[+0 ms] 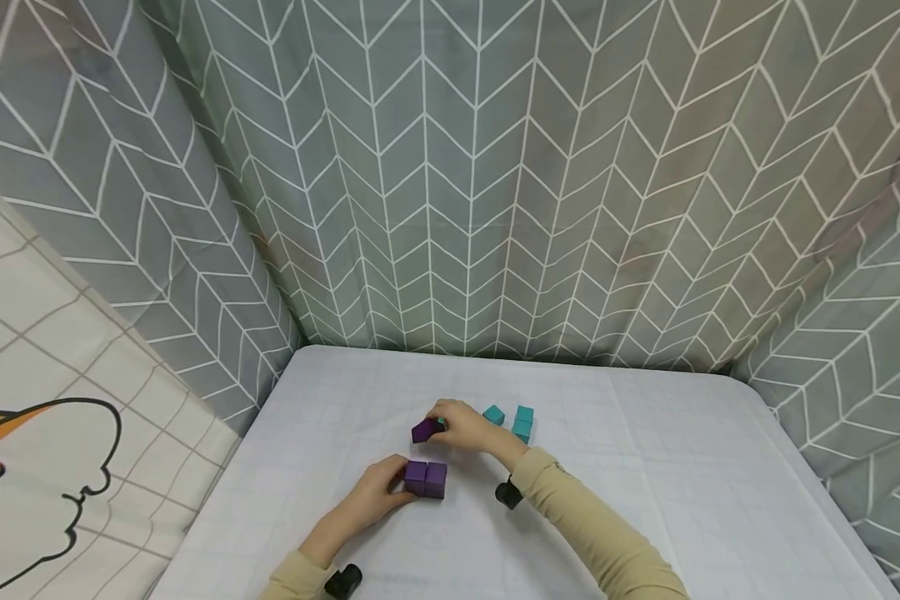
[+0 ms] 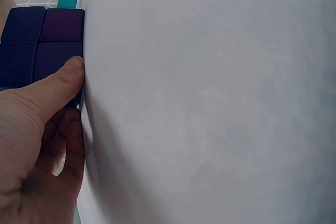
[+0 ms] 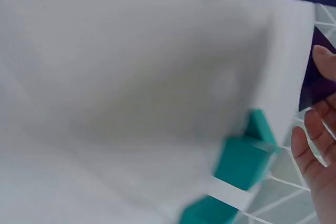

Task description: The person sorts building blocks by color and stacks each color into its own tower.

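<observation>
While my left hand [image 1: 375, 492] grips the purple block pair [image 1: 425, 479] at frame centre, my right hand [image 1: 465, 429] pinches 1 purple block [image 1: 423, 430] just above it.

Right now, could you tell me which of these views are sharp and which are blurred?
Head view: sharp, evenly lit, edges bowed by the wide lens. Left wrist view: purple blocks and left hand clear. Right wrist view: smeared, teal blocks soft.

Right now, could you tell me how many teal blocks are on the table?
3 that show: one single teal block beside the right hand, and two stacked teal blocks just right of it. That hand may hide more.
</observation>
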### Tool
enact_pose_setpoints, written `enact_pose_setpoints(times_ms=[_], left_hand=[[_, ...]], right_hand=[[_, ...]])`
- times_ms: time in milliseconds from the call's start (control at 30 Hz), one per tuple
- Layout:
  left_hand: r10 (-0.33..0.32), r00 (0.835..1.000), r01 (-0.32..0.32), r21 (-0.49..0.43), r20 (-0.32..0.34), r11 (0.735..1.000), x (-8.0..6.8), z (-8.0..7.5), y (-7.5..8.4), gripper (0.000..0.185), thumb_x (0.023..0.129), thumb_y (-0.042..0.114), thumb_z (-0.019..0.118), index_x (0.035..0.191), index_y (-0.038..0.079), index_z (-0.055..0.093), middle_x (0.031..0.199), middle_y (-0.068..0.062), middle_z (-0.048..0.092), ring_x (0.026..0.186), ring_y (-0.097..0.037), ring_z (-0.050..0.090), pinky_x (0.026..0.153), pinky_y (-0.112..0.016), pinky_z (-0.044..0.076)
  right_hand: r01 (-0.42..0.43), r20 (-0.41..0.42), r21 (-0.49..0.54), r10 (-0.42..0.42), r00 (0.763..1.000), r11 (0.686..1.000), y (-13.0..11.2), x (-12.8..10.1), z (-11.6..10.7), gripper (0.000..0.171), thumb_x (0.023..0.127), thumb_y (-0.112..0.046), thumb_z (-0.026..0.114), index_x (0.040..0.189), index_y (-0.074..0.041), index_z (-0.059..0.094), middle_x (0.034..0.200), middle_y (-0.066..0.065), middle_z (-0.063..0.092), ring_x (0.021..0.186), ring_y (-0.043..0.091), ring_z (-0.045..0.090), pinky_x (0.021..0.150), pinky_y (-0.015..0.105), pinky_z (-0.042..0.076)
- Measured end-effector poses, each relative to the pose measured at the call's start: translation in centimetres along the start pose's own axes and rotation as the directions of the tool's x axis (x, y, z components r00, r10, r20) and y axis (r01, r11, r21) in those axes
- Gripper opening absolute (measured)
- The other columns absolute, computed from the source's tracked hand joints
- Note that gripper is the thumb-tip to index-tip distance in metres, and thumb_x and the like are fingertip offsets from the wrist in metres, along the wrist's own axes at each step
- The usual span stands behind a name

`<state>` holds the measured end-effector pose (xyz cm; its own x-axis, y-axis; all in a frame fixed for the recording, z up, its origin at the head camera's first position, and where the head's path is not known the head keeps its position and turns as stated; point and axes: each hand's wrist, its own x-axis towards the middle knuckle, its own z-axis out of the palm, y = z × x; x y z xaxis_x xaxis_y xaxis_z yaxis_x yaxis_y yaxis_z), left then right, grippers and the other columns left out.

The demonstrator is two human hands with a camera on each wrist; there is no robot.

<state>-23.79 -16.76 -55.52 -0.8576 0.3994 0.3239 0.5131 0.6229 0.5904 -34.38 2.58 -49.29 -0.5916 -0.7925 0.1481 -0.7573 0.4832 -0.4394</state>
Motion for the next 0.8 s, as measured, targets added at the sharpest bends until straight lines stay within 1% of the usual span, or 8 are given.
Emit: enact_pose_setpoints(times_ms=[133,300,400,533,667,800], left_hand=[[-0.008,1.0,0.008,-0.001,-0.003,1.0,0.0,-0.1,0.0,0.034,0.069,0.016,0.075,0.096,0.011,0.055,0.089,0.007,0.055,0.079,-0.005,0.05,0.07,-0.025,0.045],[-0.006,1.0,0.006,0.01,0.003,1.0,0.1,-0.1,0.1,0.033,0.069,0.017,0.075,0.094,0.012,0.054,0.086,0.008,0.054,0.076,-0.005,0.048,0.068,-0.024,0.044],[0.002,1.0,-0.002,0.019,0.003,1.0,0.2,-0.2,0.1,0.033,0.069,0.017,0.075,0.092,0.012,0.054,0.084,0.009,0.052,0.074,-0.006,0.047,0.066,-0.023,0.043],[0.027,1.0,-0.027,0.029,-0.015,0.999,0.2,-0.2,0.1,0.033,0.068,0.016,0.076,0.092,0.012,0.054,0.084,0.008,0.053,0.073,-0.007,0.047,0.066,-0.024,0.043],[0.048,0.998,-0.046,0.029,-0.037,0.999,0.2,-0.1,0.1,0.033,0.067,0.014,0.076,0.091,0.011,0.054,0.084,0.007,0.054,0.073,-0.008,0.049,0.066,-0.024,0.044],[0.037,0.999,-0.036,0.023,-0.034,0.999,0.1,0.0,0.1,0.032,0.068,0.014,0.076,0.092,0.011,0.055,0.084,0.007,0.055,0.074,-0.009,0.05,0.067,-0.026,0.044]], right_hand=[[0.011,-0.065,-0.051,-0.014,0.998,0.999,-0.5,0.2,-1.8,0.032,0.078,-0.024,0.068,0.102,-0.003,0.062,0.09,0.003,0.059,0.079,0.014,0.054,0.068,0.02,0.044],[0.015,-0.1,-0.096,-0.024,0.995,0.995,-1.6,0.2,-3.7,0.033,0.079,-0.026,0.067,0.102,-0.003,0.062,0.092,0.003,0.059,0.083,0.017,0.055,0.07,0.022,0.044],[0.014,-0.117,-0.115,-0.027,0.993,0.993,-2.2,0.0,-4.5,0.034,0.079,-0.027,0.067,0.102,-0.003,0.062,0.093,0.003,0.059,0.086,0.016,0.055,0.073,0.022,0.044],[0.025,-0.128,-0.109,-0.039,0.991,0.994,-3.2,-0.5,-5.0,0.033,0.078,-0.028,0.068,0.1,-0.004,0.063,0.09,0.001,0.059,0.085,0.016,0.055,0.072,0.022,0.044],[0.051,-0.129,-0.113,-0.065,0.989,0.992,-4.0,-1.4,-5.0,0.032,0.078,-0.029,0.068,0.098,-0.004,0.064,0.088,0.0,0.058,0.084,0.015,0.053,0.07,0.021,0.044],[0.058,-0.126,-0.132,-0.075,0.989,0.99,-4.6,-2.2,-4.4,0.03,0.078,-0.03,0.067,0.095,-0.005,0.064,0.086,-0.001,0.058,0.083,0.012,0.052,0.068,0.018,0.043]])
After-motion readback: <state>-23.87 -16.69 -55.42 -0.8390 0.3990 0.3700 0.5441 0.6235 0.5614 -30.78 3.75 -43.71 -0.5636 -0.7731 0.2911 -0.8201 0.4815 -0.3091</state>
